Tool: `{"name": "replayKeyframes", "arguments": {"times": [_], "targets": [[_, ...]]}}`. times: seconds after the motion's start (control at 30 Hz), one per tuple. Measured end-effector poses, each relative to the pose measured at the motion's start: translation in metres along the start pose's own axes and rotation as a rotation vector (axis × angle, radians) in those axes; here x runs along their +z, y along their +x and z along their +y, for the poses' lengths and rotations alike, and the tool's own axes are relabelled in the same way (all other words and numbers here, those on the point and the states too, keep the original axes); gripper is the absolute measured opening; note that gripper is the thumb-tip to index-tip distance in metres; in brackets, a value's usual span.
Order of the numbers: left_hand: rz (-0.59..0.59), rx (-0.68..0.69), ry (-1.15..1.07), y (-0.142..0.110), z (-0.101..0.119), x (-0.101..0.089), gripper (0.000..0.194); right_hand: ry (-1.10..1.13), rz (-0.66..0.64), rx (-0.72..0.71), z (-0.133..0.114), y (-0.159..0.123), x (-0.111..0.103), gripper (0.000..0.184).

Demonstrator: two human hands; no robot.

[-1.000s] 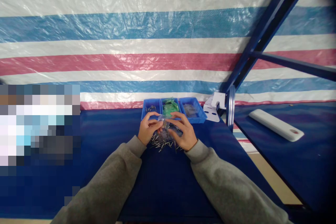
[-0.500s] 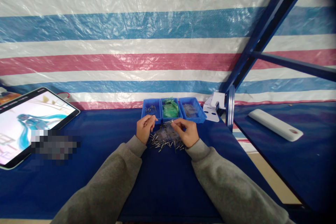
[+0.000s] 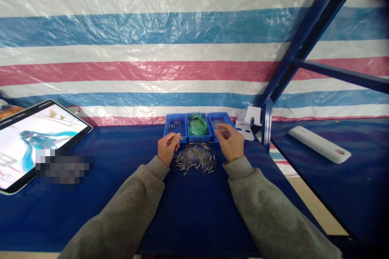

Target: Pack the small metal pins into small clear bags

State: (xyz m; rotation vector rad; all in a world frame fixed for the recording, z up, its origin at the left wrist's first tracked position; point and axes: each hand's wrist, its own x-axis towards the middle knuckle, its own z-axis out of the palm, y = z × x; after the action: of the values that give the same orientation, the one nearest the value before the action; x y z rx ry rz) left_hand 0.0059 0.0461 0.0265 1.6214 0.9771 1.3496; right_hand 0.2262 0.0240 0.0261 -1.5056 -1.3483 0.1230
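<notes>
My left hand (image 3: pixel 169 148) rests at the left side of a loose pile of thin metal pins (image 3: pixel 186 166). Its fingers are pinched together, and whatever they may hold is too small to make out. Clear plastic bags (image 3: pixel 195 153) lie in the middle of the pile. At the front of the right blue bin (image 3: pixel 215 134) is my right hand (image 3: pixel 231 142), fingers curved with a gap between thumb and forefinger, and nothing visible in them. Clear bags in that bin are partly hidden by the hand. The left blue bin (image 3: pixel 167 130) has several metal pins (image 3: pixel 175 125) in it.
Green plastic bags (image 3: pixel 197 124) fill the middle blue bin (image 3: pixel 199 139). A white folded card piece (image 3: pixel 247 125) stands right of the bins. A tablet (image 3: pixel 45 137) lies at the left, and a long white object (image 3: pixel 319 144) on the right-hand table. A blue metal frame (image 3: pixel 291 56) rises at right.
My right hand has moved right and away from the pile to the right bin; the small clear bag at its fingertips no longer shows there. My left hand has stayed put.
</notes>
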Motion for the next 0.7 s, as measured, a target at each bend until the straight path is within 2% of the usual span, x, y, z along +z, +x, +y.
{"name": "replayKeyframes", "arguments": {"times": [0.1,0.17,0.27,0.47,0.7], "targets": [[0.002,-0.006,0.014,0.0,-0.001,0.001,0.029,-0.202,-0.255,-0.116,-0.005,-0.005,0.002,0.014],[-0.006,-0.013,0.02,-0.001,-0.003,0.001,0.029,-0.353,-0.39,-0.1,-0.005,-0.007,0.004,0.011],[-0.016,-0.023,0.023,-0.001,-0.004,0.0,0.029,-0.503,-0.496,-0.06,0.002,-0.008,0.007,0.007],[-0.018,-0.027,0.028,-0.001,-0.003,0.0,0.029,-0.585,-0.591,-0.034,0.01,-0.01,0.01,0.01],[-0.02,-0.026,0.037,-0.002,-0.003,0.001,0.029,-0.573,-0.599,-0.012,0.013,-0.014,0.015,0.01]]}}
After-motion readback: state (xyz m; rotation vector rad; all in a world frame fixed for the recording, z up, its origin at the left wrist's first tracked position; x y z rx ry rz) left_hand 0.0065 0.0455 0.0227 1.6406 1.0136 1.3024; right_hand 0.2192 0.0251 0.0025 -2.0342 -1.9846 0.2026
